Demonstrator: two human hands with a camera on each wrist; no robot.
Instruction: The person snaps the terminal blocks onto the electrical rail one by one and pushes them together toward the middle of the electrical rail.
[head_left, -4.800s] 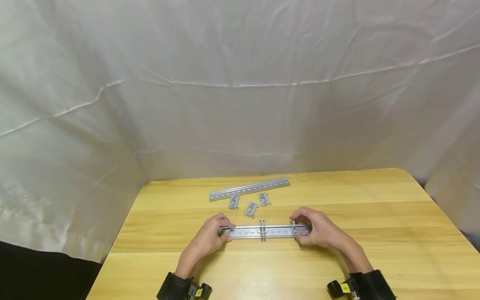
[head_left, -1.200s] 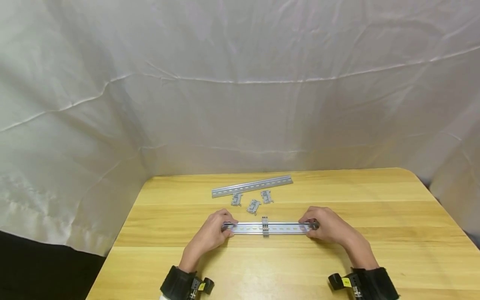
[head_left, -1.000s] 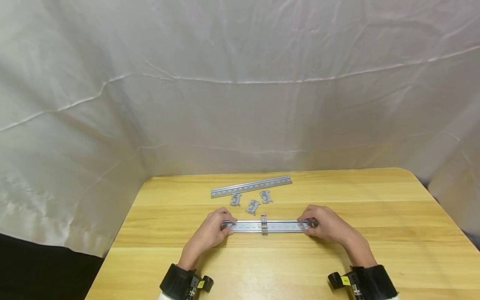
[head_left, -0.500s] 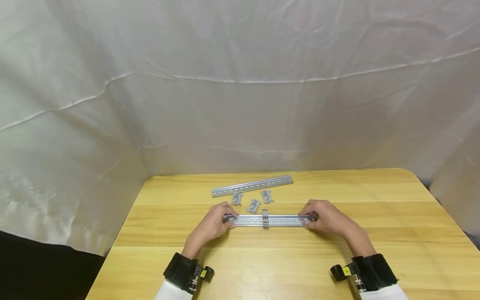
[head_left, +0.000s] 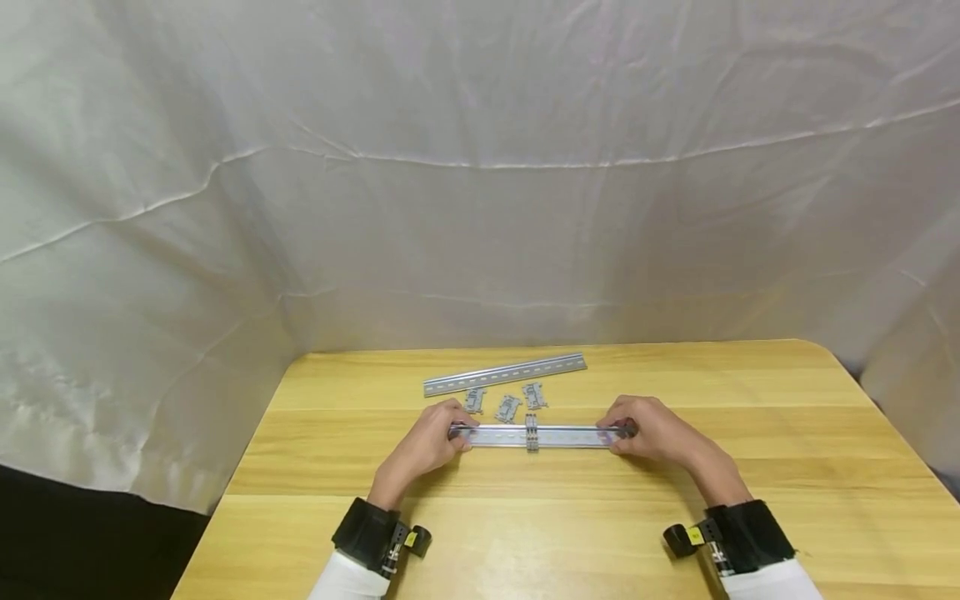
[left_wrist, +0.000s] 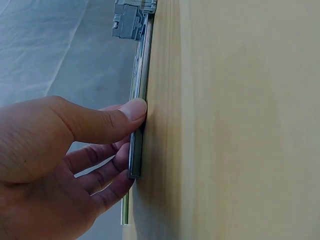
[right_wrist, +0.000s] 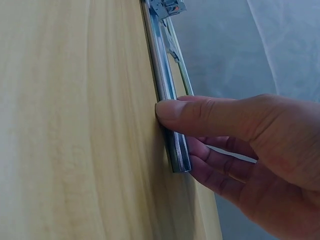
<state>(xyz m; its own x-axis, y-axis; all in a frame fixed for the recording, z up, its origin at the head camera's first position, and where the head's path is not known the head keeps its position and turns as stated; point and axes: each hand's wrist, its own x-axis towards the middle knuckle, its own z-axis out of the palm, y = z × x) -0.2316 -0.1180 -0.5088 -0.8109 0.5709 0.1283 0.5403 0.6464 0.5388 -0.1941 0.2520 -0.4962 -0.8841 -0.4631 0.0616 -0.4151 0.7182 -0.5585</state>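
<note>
A slotted metal DIN rail [head_left: 495, 436] lies crosswise before me, with grey terminal blocks [head_left: 532, 433] clipped together near its middle. My left hand [head_left: 431, 440] grips the rail's left end; in the left wrist view the thumb [left_wrist: 131, 111] presses along its near edge with the other fingers behind. My right hand [head_left: 647, 429] holds the right end the same way, its thumb [right_wrist: 172, 110] on the near edge in the right wrist view. The clipped blocks [left_wrist: 131, 20] stand up from the rail at the top of the left wrist view.
A second DIN rail [head_left: 504, 375] lies slightly slanted near the wooden table's back edge. Between the two rails lie three loose grey terminal blocks [head_left: 507, 408], close to the held rail's far side. A pale curtain [head_left: 480, 233] hangs behind the table.
The right hand has slid a terminal block inward to join the others mid-rail, then moved to the rail's end. Both hands have since shifted the rail away from me, toward the loose blocks.
</note>
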